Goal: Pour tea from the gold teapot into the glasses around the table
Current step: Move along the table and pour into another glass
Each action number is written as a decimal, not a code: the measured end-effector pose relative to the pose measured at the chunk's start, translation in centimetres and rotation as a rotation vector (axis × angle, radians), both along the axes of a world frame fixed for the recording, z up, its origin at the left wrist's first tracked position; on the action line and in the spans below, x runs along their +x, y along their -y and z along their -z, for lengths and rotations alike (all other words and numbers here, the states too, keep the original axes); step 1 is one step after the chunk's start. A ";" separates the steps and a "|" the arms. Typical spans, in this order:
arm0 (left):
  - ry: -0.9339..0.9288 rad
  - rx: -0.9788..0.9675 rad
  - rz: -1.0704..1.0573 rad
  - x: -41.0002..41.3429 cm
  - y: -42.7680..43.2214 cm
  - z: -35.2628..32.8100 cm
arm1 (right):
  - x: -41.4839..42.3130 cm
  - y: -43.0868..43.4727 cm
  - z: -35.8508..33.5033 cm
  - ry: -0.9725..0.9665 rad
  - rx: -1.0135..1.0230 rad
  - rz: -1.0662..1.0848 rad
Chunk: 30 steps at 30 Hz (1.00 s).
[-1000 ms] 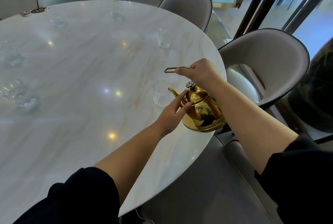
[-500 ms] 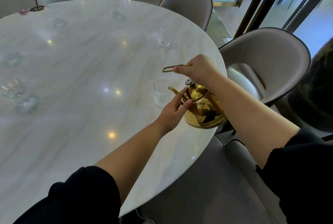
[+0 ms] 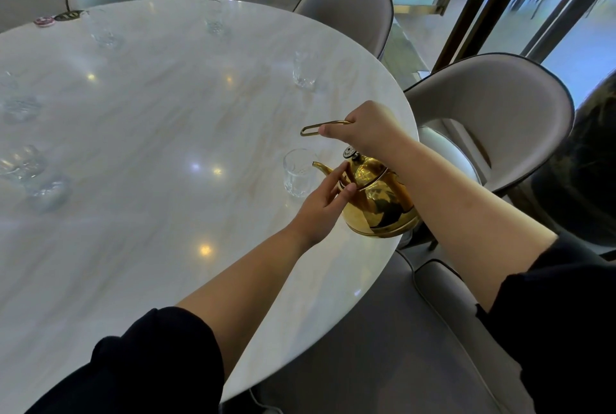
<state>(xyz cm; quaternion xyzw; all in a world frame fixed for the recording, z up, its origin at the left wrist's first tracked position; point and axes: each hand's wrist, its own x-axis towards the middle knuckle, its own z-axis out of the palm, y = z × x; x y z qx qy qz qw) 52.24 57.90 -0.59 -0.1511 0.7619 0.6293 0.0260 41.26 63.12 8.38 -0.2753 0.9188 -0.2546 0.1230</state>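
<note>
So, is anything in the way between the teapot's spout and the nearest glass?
Nothing visible. The gold teapot has its spout right by the glass rim; the left hand touches the pot behind the spout, not between.

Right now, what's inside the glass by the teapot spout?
The glass looks empty: the table shows through it, no tea colour. The teapot spout overlaps its rim, with no stream visible. Nothing else covers it.

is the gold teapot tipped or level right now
Tipped: the gold teapot leans spout-first toward the nearest glass, lid knob tilted that way. No tea stream visible.
</note>
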 end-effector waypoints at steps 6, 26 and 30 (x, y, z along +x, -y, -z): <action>0.000 0.007 -0.003 0.0 -0.1 -0.3 | -0.2 0.0 0.0 -0.009 0.010 -0.005; -0.017 0.022 -0.019 0.2 -0.2 -0.9 | -0.2 0.5 -0.1 -0.074 0.068 -0.052; -0.016 0.019 -0.022 0.2 -0.1 -0.9 | 0.0 0.6 -0.2 -0.072 0.077 -0.053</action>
